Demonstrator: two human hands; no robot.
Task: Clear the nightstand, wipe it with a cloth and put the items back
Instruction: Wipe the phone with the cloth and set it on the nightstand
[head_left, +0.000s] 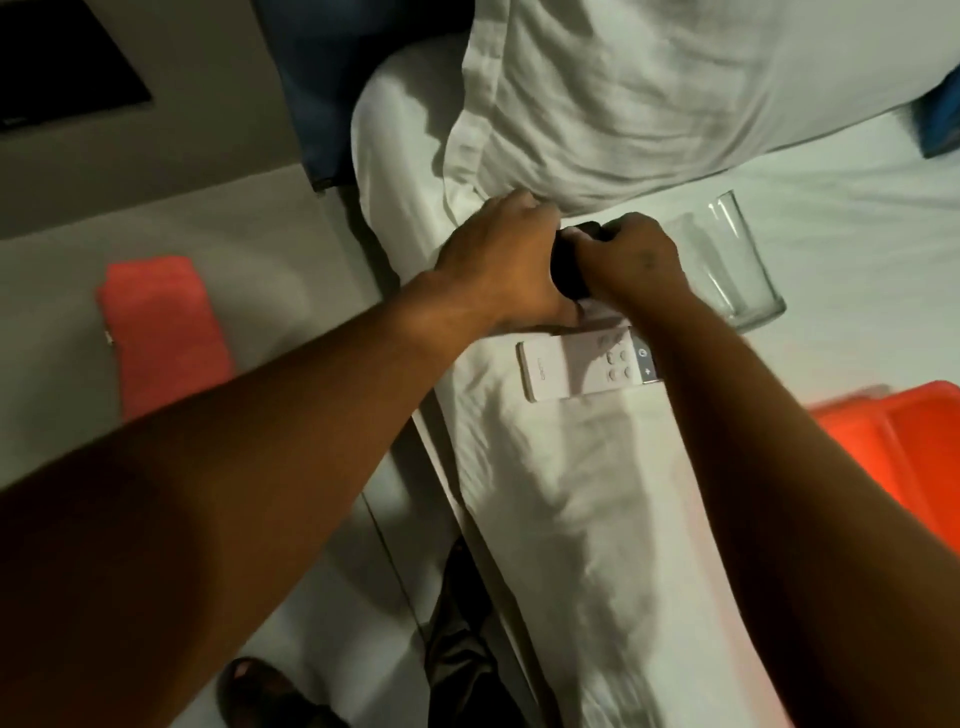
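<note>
Both hands meet over the bed sheet (831, 260), just below the pillow (649, 93). Left hand (498, 265) and right hand (634, 260) are each closed around one small black object (569, 278); what it is cannot be told, most of it hidden by the fingers. Fingers of both hands curl over its top edge.

White remote (582, 366) lies flat on the sheet at 6 o'clock from the hands, just beside them, button end under the right forearm.

Clear glass (727, 260) lies tipped on its side on the sheet at 3 o'clock from the right hand, near it, not touching.

Pink cloth (161, 332), folded, sits on the pale surface at 9 o'clock from the hands, well apart, across the gap from the bed. Whether that surface is the nightstand top cannot be told.

Orange object (893, 441) at the right edge, partly out of view. Dark sandal (265, 691) at 6 o'clock, low in view.
</note>
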